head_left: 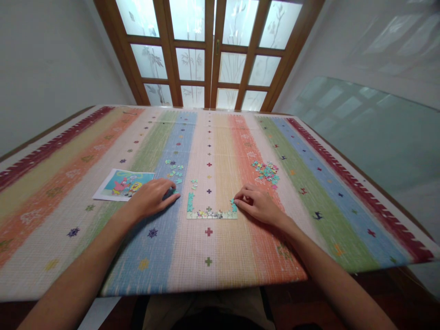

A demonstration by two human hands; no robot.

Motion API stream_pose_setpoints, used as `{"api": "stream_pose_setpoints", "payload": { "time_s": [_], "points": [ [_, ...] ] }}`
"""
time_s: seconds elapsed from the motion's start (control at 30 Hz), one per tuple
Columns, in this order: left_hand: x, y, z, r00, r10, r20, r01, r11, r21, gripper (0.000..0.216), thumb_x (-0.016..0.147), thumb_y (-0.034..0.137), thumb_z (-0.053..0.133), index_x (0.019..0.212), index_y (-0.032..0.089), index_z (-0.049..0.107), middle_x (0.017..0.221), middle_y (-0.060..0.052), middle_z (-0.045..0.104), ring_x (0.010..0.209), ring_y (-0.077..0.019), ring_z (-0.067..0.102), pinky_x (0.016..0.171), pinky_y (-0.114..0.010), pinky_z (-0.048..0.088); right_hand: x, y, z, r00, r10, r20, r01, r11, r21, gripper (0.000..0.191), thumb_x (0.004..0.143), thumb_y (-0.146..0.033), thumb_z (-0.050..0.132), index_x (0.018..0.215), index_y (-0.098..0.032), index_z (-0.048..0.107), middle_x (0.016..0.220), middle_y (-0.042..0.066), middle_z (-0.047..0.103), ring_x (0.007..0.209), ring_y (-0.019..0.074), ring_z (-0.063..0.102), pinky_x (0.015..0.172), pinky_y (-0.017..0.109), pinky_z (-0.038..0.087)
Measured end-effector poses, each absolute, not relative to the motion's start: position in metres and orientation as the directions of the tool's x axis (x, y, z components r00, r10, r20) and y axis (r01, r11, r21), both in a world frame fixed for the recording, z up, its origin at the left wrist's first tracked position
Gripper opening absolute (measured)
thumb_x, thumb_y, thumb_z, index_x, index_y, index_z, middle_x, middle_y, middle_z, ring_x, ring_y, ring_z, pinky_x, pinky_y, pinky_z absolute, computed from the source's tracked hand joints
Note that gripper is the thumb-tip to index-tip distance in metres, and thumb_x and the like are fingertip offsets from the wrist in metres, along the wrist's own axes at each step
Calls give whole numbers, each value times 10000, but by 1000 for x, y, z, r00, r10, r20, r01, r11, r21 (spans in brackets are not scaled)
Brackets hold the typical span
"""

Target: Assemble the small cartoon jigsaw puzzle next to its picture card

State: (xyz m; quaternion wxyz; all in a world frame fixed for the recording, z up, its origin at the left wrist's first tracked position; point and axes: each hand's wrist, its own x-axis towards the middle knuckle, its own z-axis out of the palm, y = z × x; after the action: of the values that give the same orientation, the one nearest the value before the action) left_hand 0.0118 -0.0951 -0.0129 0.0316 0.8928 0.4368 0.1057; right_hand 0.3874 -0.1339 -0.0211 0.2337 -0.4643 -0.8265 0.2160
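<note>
A partly joined jigsaw border (210,213) lies on the striped tablecloth (220,256), forming a U of bottom edge and two short sides. My right hand (258,203) rests at its right side, fingers curled and pinching at a puzzle piece there. My left hand (152,197) lies palm down to the left of the border, fingers stretched over loose teal pieces. A scatter of loose pieces (174,170) sits just beyond that hand, and a denser pile (266,171) lies beyond my right hand. A cartoon reference picture (124,184) lies flat at the left.
The table's near edge runs just in front of my body. Wooden doors with frosted glass panes (209,50) stand behind the far edge. A glass panel (371,133) leans along the right side of the table.
</note>
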Motion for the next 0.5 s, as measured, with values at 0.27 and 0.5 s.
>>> {"api": "stream_pose_setpoints", "payload": {
  "time_s": [0.27,0.5],
  "points": [
    [11,-95,-13,556,817,154,801,-576,161,381,991,533,471,958,199,651,873,-94,694,835,-263,642,817,-401,490,386,-136,-19,-480,858,183,638,484,-599,171,979,-234,577,935,-186,736,937,77,640,850,195,606,766,330,473],
    [11,-94,-12,562,811,163,784,-585,207,390,989,549,472,943,207,654,880,-91,700,855,-267,647,836,-408,487,385,-136,-20,-478,860,178,640,480,-601,171,978,-235,573,943,-186,733,940,77,635,848,192,596,770,331,475]
  ]
}}
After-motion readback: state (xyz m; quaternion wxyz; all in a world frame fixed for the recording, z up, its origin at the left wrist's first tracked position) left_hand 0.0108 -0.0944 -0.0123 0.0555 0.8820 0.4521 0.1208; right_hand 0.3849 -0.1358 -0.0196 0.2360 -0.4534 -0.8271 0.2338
